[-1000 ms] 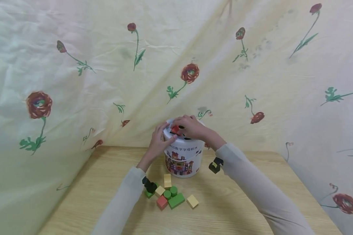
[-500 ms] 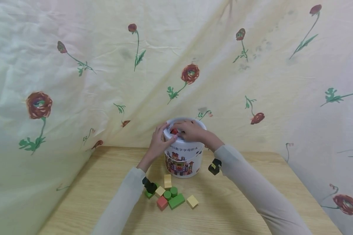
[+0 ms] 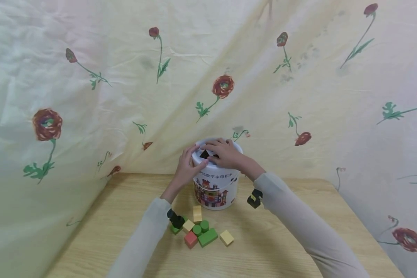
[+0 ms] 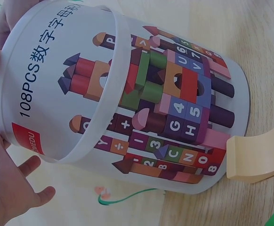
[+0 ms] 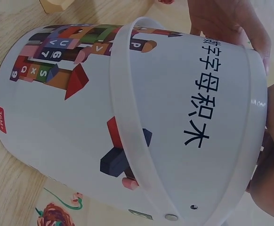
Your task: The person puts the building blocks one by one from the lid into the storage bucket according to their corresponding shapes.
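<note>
A white toy-block bucket (image 3: 215, 202) with a printed castle of blocks stands upright, its carrying handle (image 4: 116, 94) hanging across the front. My left hand (image 3: 187, 164) grips the bucket's left rim, thumb on top and fingers round the side. Over the white lid my right hand (image 3: 227, 155) rests with its fingers spread and bent near the holes, and no block shows in it. A dark diamond-shaped hole (image 3: 204, 154) lies open between the two hands. The right hand hides much of the lid.
In front of the bucket lie a red cube (image 3: 191, 239), a green rectangular block (image 3: 207, 237), two green cylinders (image 3: 204, 225) and several pale wooden blocks (image 3: 227, 238), one of them arched (image 4: 250, 160). A flowered cloth (image 3: 132, 96) hangs behind the wooden table (image 3: 281, 231).
The red block that the right hand pressed at the lid's hole has sunk out of sight, and the hole now shows dark. The left hand has kept its place on the rim.
</note>
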{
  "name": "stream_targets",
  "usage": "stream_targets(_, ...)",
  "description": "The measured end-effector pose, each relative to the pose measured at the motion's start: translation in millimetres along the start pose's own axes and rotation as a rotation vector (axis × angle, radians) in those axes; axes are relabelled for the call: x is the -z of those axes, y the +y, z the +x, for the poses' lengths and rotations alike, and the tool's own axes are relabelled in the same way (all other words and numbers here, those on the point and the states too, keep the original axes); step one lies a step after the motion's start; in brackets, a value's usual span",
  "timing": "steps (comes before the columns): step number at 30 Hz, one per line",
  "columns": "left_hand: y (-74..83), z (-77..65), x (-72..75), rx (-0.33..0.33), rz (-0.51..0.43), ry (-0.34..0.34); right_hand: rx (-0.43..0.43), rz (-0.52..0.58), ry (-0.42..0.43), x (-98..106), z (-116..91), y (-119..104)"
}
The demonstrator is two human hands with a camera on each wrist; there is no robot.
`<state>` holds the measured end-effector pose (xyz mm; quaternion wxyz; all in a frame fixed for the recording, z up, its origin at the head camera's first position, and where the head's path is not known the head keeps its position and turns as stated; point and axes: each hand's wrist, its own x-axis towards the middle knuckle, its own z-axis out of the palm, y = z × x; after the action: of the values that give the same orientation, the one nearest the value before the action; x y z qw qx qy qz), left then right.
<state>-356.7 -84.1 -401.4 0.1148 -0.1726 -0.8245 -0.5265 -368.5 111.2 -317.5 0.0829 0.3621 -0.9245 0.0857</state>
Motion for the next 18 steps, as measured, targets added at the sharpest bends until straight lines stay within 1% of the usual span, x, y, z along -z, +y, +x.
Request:
stream_targets(5, 0.0, -1.2, -0.4, 0.001, 0.001, 0.001, 0.010, 0.013, 0.059, -1, -4, 1)
stream_targets(10, -0.2, -1.3, -1.2, 0.012, 0.011, 0.000, 0.034, 0.008, 0.137, -1, -12, 3)
stream_targets(14, 0.6, -1.3, -0.7, 0.009, 0.018, -0.002, 0.055, 0.006, 0.196, -1, -21, 4)
stream_targets(18, 2.3, -1.3, 0.7, 0.008, 0.027, -0.002, 0.063, 0.028, 0.241, 0, -35, 3)
